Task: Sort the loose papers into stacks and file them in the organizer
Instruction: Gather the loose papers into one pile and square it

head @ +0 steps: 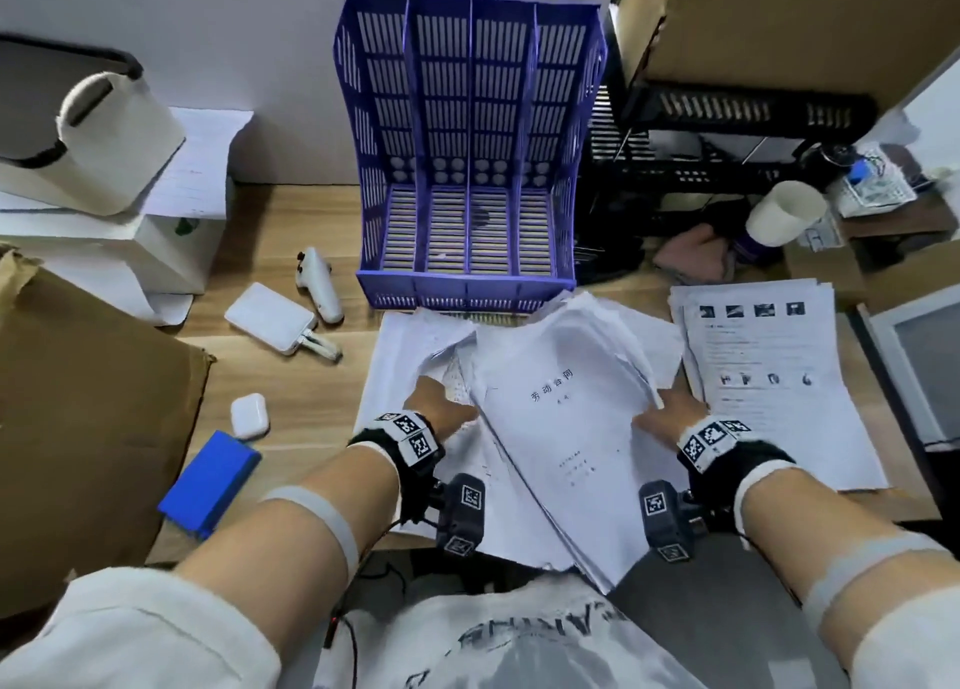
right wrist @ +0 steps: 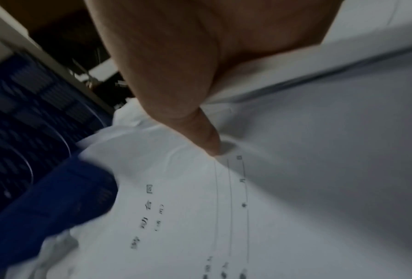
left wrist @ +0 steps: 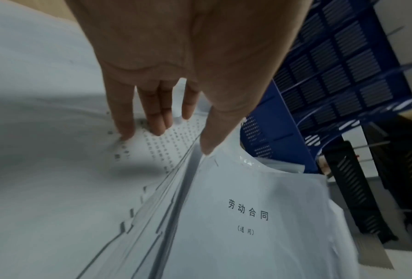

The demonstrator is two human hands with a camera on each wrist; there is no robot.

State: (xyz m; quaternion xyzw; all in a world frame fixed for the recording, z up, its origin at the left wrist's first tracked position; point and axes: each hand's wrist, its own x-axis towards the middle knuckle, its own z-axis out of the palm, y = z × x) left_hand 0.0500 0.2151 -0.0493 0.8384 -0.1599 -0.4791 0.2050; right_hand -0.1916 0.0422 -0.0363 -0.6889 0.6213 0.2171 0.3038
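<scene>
Right now: I am gripping a thick bundle of papers [head: 558, 428] with both hands, just in front of the purple organizer [head: 467, 153].
Bundle look: white sheets, fanned and uneven at the edges, the top sheet carrying a short printed title and a few lines lower down.
Bundle axis: its long axis is running from the organizer's front edge back toward my body, tilted, the far end leaning right and the near end hanging over the desk edge.
Left hand [head: 439, 408]: my thumb is pressing on the bundle's left edge while my straight fingers [left wrist: 126, 120] are reaching under it onto printed sheets [head: 410, 371] lying flat to the left.
Right hand [head: 670, 413]: my thumb is lying on top and the sheets are pinched against my palm; the other fingers are hidden beneath.
Sorted stack [head: 769, 376]: lying flat to the right of the organizer's front, printed with small pictures, long axis also running toward me.
Organizer: standing upright, its four slots open toward me.
</scene>
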